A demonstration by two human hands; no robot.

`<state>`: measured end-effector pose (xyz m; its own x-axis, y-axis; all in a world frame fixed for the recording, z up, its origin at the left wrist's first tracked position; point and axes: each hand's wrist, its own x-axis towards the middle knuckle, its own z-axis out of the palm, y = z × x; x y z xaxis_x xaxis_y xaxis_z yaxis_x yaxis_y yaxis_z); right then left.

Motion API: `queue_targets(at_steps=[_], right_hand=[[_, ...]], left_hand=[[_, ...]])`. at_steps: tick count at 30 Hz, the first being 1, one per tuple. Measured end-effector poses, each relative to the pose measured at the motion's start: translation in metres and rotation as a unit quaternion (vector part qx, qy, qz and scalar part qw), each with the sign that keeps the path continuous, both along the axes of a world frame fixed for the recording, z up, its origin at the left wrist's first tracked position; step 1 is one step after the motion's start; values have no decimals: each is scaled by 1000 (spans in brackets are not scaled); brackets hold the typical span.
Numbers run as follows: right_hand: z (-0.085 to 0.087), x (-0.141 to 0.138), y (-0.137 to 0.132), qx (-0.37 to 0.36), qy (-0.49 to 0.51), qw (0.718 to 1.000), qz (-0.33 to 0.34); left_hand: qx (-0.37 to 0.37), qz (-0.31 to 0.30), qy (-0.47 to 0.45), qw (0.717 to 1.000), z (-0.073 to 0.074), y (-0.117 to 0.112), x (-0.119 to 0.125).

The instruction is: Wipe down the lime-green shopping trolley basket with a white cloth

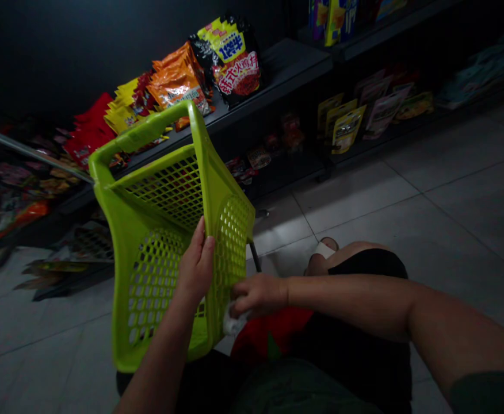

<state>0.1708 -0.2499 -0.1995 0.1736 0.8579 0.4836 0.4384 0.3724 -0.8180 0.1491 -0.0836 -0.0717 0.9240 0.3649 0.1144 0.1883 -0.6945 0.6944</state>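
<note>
A lime-green plastic shopping basket (165, 230) is tipped up on its side in front of me, its open mouth facing left. My left hand (195, 267) grips the basket's rim at the near edge, fingers wrapped over it. Low against the basket's outer side wall, my right hand (258, 294) is closed on a small white cloth (233, 325) and presses it to the mesh. My knee in dark shorts (364, 270) is beneath my right forearm.
Dark store shelves (286, 63) run along the back, stocked with orange, yellow and red snack bags (178, 80). Lower shelves hold more packets (347, 126). A red item (273, 336) lies on my lap. Pale floor tiles (450, 190) stretch to the right.
</note>
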Motion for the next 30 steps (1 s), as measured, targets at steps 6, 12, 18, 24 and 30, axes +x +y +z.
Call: queue_targets(at_steps=[6,12,18,24,30], right_hand=[[-1,114,53,-111,180,897,-387],[-13,30,39,-78,112,951,-278],[-30,-27,5,-5,-272,944,186],[-29,75,28,-58,-204,973,-94],[-24,120,63,-133,202,836,-493]], left_hand=[[-21,-10,1,1000,0,7,-15],[-21,-7,4,1000,2,6,-19],[-12,-6,3,1000,-1,8,-14],[-10,-9,22,1000,0,12,-23],[-16,-10,32,999,3,12,-32]])
